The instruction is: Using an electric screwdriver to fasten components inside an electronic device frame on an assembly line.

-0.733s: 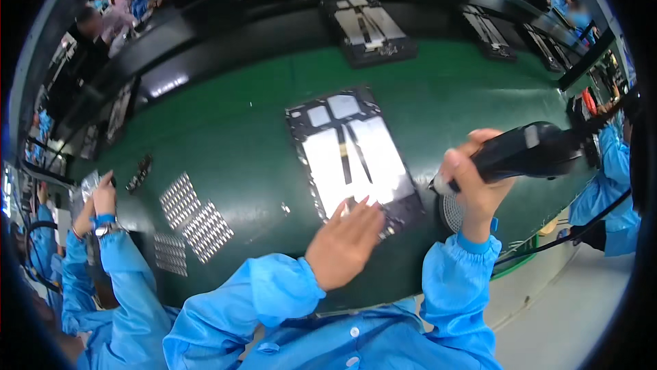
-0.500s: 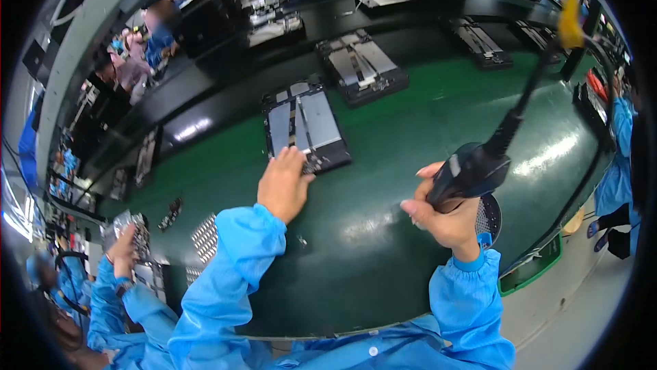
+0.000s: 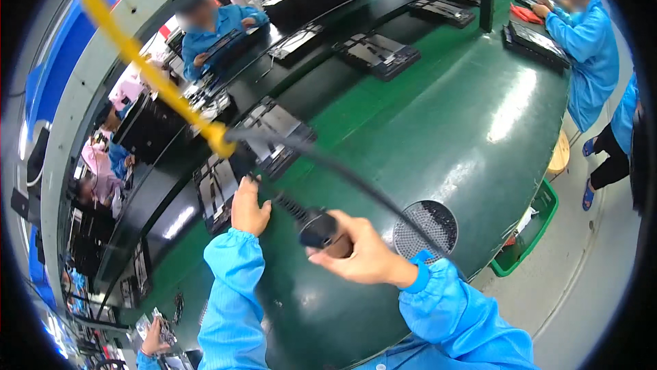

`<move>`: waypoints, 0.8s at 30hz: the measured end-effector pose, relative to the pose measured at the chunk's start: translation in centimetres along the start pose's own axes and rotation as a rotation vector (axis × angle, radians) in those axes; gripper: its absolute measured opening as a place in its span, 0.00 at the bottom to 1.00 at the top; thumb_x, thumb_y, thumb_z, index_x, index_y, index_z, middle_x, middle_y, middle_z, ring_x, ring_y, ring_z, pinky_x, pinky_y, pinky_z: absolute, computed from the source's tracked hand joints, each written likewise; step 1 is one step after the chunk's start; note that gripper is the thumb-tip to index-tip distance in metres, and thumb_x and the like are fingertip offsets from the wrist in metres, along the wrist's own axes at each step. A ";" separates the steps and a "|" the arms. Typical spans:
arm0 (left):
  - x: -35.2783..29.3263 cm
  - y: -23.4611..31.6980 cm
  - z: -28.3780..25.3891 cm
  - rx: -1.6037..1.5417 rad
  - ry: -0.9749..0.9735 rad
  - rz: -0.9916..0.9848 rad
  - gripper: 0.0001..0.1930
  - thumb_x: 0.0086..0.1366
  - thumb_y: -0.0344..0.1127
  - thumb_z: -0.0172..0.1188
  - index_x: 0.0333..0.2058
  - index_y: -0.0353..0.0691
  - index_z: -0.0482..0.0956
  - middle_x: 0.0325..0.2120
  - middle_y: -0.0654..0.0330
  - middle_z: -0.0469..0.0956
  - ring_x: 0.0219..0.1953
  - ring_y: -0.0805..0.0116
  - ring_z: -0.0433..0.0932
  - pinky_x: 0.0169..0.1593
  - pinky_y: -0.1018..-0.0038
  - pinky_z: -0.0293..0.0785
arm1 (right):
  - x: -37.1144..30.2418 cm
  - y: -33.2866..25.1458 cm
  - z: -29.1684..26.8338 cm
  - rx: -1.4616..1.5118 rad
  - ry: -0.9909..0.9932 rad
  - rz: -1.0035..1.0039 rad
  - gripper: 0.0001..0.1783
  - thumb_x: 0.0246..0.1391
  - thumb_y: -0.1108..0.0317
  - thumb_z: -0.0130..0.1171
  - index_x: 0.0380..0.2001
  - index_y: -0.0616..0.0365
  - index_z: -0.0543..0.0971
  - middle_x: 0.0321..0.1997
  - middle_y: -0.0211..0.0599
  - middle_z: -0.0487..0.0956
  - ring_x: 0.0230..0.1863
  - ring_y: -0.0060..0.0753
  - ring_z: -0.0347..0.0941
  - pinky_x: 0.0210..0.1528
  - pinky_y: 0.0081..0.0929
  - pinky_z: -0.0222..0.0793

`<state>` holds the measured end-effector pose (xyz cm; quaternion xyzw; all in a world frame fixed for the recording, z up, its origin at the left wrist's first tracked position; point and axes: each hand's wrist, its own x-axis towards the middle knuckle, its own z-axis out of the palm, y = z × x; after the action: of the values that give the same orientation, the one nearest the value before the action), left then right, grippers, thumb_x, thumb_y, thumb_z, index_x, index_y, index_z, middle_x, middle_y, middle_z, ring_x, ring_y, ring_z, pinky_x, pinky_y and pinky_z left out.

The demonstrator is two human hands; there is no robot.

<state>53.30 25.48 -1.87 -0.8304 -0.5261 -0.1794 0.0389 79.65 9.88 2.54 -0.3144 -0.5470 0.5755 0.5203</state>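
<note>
hands and power screwdriver at the green tabletop

head view. my right hand [image 3: 363, 257] is clamped around the black grip of a power screwdriver [image 3: 318, 228], held low over the green tabletop [image 3: 438, 137] just in front of my chest. a black cable [image 3: 356, 178] runs up and away from the tool to a yellow coiled cord [image 3: 137, 55] that crosses the upper left of the view. my left hand [image 3: 248, 209] is well apart from the right one, reaching forward with the fingers spread open; its fingertips rest on the near edge of a flat dark panel assembly [image 3: 217, 189] lying at the boundary between the tabletop and the black conveyor belt [image 3: 321, 83]. both of my forearms are in blue sleeves [image 3: 229, 288].

a second panel assembly [image 3: 277, 134] lies just beyond the first, and further ones [image 3: 376, 52] follow along the belt. a round perforated grille [image 3: 428, 226] is set in the tabletop just to the right of my right hand, close to the table edge. a green crate [image 3: 530, 233] stands on the floor below that edge. a person in a blue coat [image 3: 582, 35] works at the far right of the tabletop; other people sit across the belt [image 3: 212, 28].
</note>
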 end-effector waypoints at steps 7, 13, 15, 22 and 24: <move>7.9 3.5 1.7 0.295 -0.254 -0.072 0.42 0.40 0.26 0.63 0.58 0.44 0.60 0.61 0.51 0.58 0.63 0.51 0.57 0.60 0.52 0.59 | 0.0 0.3 0.3 -0.065 -0.074 -0.157 0.23 0.43 0.69 0.66 0.42 0.61 0.70 0.26 0.42 0.79 0.25 0.39 0.76 0.27 0.29 0.69; 8.4 1.7 1.7 0.414 -0.052 -0.122 0.33 0.40 0.23 0.59 0.51 0.36 0.65 0.48 0.49 0.71 0.50 0.50 0.70 0.47 0.58 0.69 | 0.0 -0.7 -0.4 -0.035 -0.131 -0.317 0.23 0.45 0.60 0.68 0.37 0.62 0.70 0.18 0.34 0.72 0.18 0.26 0.66 0.21 0.24 0.60; 6.5 0.3 0.2 0.327 0.235 -0.022 0.23 0.39 0.23 0.55 0.40 0.32 0.72 0.32 0.46 0.76 0.36 0.45 0.75 0.40 0.58 0.71 | 0.2 -0.3 -0.3 0.012 -0.149 -0.354 0.23 0.49 0.54 0.64 0.37 0.63 0.70 0.18 0.34 0.70 0.18 0.27 0.65 0.20 0.26 0.58; -1.3 8.1 -5.0 -0.136 0.249 0.102 0.22 0.43 0.29 0.61 0.41 0.35 0.74 0.35 0.45 0.76 0.37 0.49 0.75 0.45 0.67 0.70 | -0.4 1.0 -0.7 0.193 -0.094 -0.190 0.24 0.56 0.46 0.53 0.34 0.60 0.70 0.15 0.33 0.70 0.17 0.23 0.66 0.18 0.23 0.60; -3.8 8.8 -3.7 -0.140 0.215 0.048 0.23 0.39 0.25 0.56 0.41 0.34 0.75 0.40 0.47 0.76 0.44 0.50 0.74 0.50 0.62 0.67 | -0.4 0.7 -1.5 0.172 -0.119 -0.207 0.28 0.56 0.45 0.52 0.40 0.63 0.69 0.19 0.33 0.72 0.18 0.21 0.67 0.20 0.22 0.64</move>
<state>58.73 17.30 1.40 -0.8194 -0.4852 -0.3025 0.0413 81.01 10.03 1.51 -0.1758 -0.5549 0.5811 0.5688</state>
